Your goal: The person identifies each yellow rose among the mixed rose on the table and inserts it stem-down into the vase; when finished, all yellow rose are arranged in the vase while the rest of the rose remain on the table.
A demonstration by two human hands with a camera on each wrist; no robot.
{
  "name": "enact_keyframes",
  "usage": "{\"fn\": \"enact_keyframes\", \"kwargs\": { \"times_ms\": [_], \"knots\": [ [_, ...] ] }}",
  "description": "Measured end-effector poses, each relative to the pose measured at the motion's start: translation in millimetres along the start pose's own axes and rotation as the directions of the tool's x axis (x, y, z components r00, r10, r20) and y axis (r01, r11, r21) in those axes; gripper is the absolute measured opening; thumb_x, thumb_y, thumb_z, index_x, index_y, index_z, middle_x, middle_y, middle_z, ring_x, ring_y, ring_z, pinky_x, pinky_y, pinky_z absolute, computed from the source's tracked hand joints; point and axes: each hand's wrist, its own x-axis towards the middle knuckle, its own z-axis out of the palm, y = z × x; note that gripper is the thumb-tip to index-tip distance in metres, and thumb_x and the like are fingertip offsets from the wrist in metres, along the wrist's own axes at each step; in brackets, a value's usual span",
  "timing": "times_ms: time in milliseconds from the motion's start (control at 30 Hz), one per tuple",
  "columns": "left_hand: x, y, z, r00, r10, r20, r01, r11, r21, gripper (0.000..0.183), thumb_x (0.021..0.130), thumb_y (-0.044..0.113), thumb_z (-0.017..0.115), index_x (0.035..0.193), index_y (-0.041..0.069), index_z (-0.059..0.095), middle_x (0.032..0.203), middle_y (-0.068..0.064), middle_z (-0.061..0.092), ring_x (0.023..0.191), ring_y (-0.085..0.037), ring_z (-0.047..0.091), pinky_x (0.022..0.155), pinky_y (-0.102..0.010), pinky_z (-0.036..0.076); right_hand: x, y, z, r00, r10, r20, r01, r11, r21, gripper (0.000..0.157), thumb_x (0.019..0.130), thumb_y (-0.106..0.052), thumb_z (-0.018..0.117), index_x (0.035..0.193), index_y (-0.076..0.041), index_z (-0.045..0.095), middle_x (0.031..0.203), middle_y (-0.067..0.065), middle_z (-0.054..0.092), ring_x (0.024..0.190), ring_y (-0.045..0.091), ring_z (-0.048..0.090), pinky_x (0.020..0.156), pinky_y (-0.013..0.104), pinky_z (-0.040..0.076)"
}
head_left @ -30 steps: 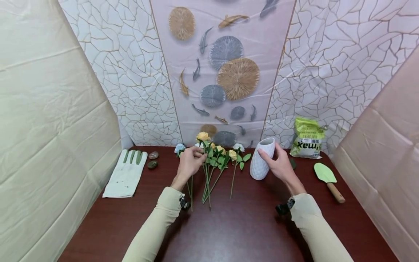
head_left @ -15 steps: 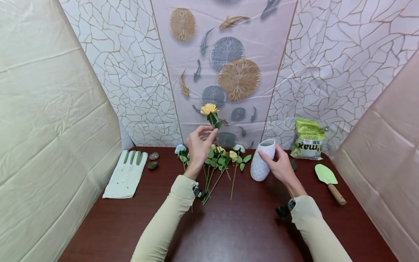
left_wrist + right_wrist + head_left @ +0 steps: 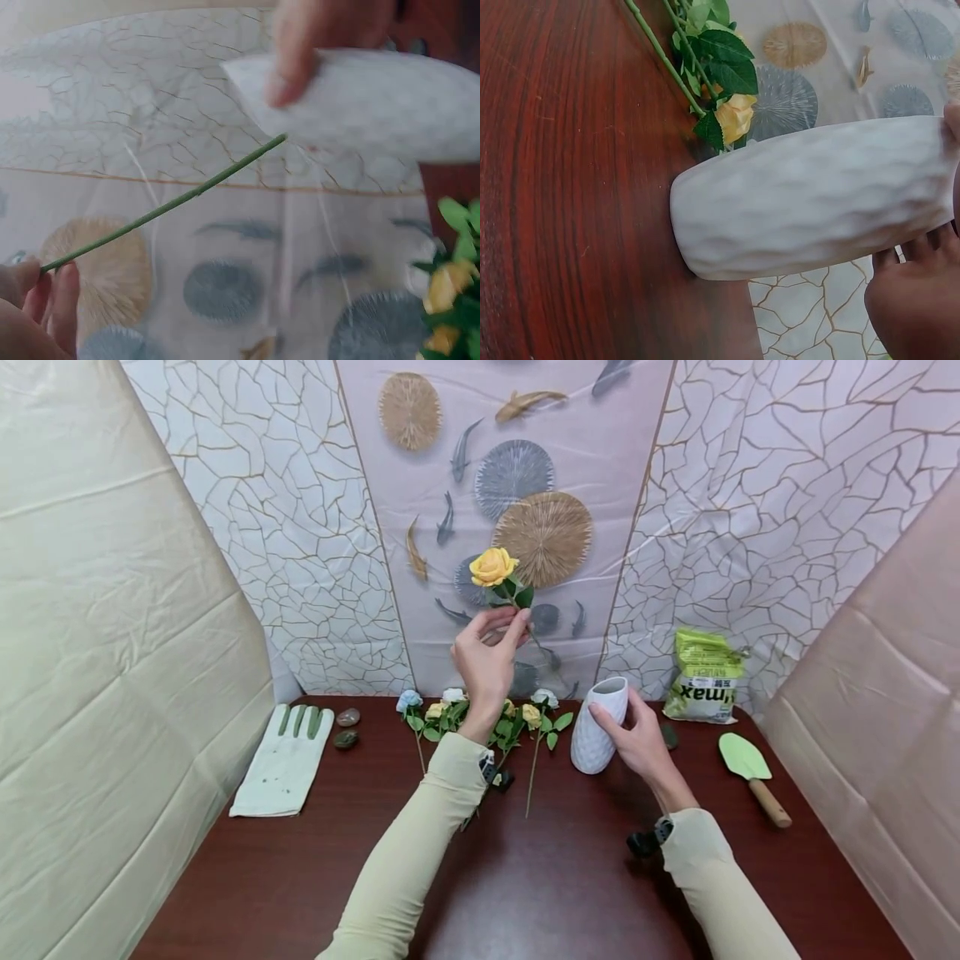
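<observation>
Yellow petals top the rose held up in front of the backdrop, its stem pinched just under the leaves by the fingertips of the left hand. From that pinch the long axis slants down and to the person's right, bloom at the upper left and bare end aimed toward the mouth of the white vase. That end lies near the rim and, in the head view, apart from it; the left wrist view brings the two almost together, though contact cannot be told there.

The right hand is clamped round the vase's upper part, thumb on the near side, so it is the nearer of the two; the left hand is higher and to the left. The vase stands with its base at the surface and leans in the head view — whether truly tilted is hard to judge.

No stem rises from the vase's opening, but its depths are hidden. Well to the right, the green printed bag shows nothing of its contents. More flowers lie left of the vase, partly behind the left forearm.
</observation>
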Motion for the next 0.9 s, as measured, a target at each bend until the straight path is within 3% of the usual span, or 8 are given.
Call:
{"fn": "enact_keyframes", "kwargs": {
  "times_ms": [167, 300, 467, 633, 767, 900],
  "knots": [
    [0.1, 5.9, 15.8, 0.997, 0.05, -0.052, -0.054, 0.995, -0.083, 0.017, 0.088, 0.012, 0.078, 0.098, -0.001, 0.073, 0.091, -0.015, 0.077, 0.073, -0.03, 0.076, 0.069, -0.035, 0.064, 0, 1, 0.7, 1.0, 0.017, 0.003, -0.017, 1.0, 0.018, 0.045, 0.097, -0.03, 0.069, 0.136, -0.017, 0.053, 0.117, 0.008, 0.062, 0.098, 0.014, 0.065, 0.079, 0.023, 0.057],
    [-6.3, 1.6, 26.4, 0.994, 0.106, -0.029, -0.108, 0.99, -0.087, 0.016, 0.089, 0.009, 0.077, 0.099, -0.003, 0.073, 0.091, -0.017, 0.077, 0.075, -0.031, 0.077, 0.07, -0.034, 0.064, 0, 2, 0.0, 1.0, 0.024, 0.007, -0.024, 0.999, 0.028, 0.045, 0.097, -0.029, 0.069, 0.136, -0.015, 0.053, 0.116, 0.007, 0.063, 0.097, 0.012, 0.066, 0.078, 0.024, 0.058],
    [-18.9, -15.9, 35.5, 0.99, 0.138, 0.038, -0.137, 0.99, -0.035, 0.017, 0.088, 0.014, 0.078, 0.099, 0.0, 0.074, 0.091, -0.016, 0.077, 0.074, -0.027, 0.077, 0.068, -0.031, 0.063, 3, 5, -0.5, 1.0, 0.019, 0.011, -0.019, 1.0, 0.018, 0.047, 0.096, -0.026, 0.069, 0.137, -0.01, 0.052, 0.115, 0.004, 0.064, 0.095, 0.011, 0.067, 0.077, 0.024, 0.058],
    [-30.9, -40.7, 41.9, 0.977, 0.155, 0.145, -0.173, 0.977, 0.122, 0.019, 0.089, 0.026, 0.078, 0.099, 0.01, 0.078, 0.092, -0.004, 0.079, 0.076, -0.006, 0.075, 0.069, -0.021, 0.061, 2, 4, 0.6, 1.0, 0.005, 0.007, -0.005, 1.0, 0.014, 0.045, 0.096, -0.028, 0.069, 0.135, -0.012, 0.054, 0.114, 0.005, 0.064, 0.095, 0.011, 0.066, 0.077, 0.023, 0.057],
    [-40.6, -52.3, 46.4, 0.961, 0.155, 0.229, -0.22, 0.932, 0.289, 0.018, 0.089, 0.032, 0.077, 0.097, 0.016, 0.08, 0.089, 0.004, 0.079, 0.078, 0.007, 0.071, 0.068, -0.012, 0.056, 2, 4, 0.5, 1.0, 0.007, 0.009, -0.007, 1.0, 0.025, 0.043, 0.096, -0.029, 0.07, 0.133, -0.015, 0.055, 0.114, 0.007, 0.064, 0.096, 0.013, 0.066, 0.078, 0.023, 0.057],
    [-49.7, -59.9, 51.7, 0.943, 0.118, 0.311, -0.245, 0.88, 0.408, 0.017, 0.09, 0.036, 0.076, 0.096, 0.02, 0.08, 0.088, 0.008, 0.079, 0.077, 0.011, 0.069, 0.064, -0.007, 0.051, 3, 4, -1.6, 1.0, 0.006, 0.027, -0.006, 1.0, 0.018, 0.046, 0.097, -0.028, 0.069, 0.138, -0.016, 0.052, 0.12, 0.006, 0.063, 0.101, 0.011, 0.065, 0.08, 0.022, 0.056]
  ]
}}
